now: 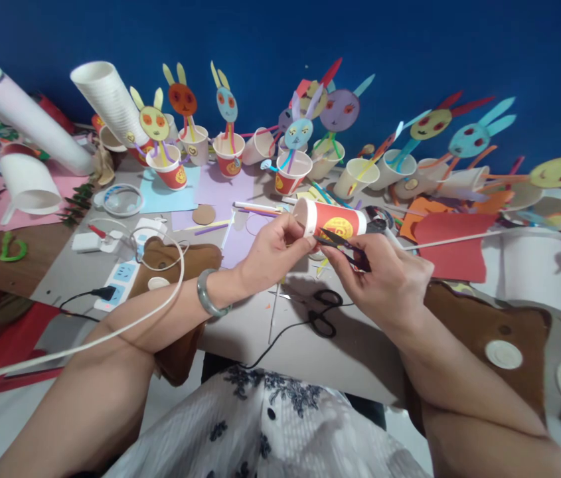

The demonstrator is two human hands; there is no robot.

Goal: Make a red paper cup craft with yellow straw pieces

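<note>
My left hand [276, 249], with a jade-like bangle on its wrist, pinches the rim of a red and white paper cup [340, 218] lying on its side in the air, its mouth facing left. Wrapped round the handles of small dark scissors [342, 245], my right hand [384, 269] holds the blades against the cup's side near the rim, close to my left fingertips. Below the hands, a second pair of black-handled scissors [324, 313] rests on the table.
Paper cups with rabbit-faced figures, such as a red cup [173, 174], line the back by the blue wall. A power strip [119, 282] and white cable [180, 265] are at left. Red paper [452, 247] and a brown cushion-like thing [484, 345] lie right.
</note>
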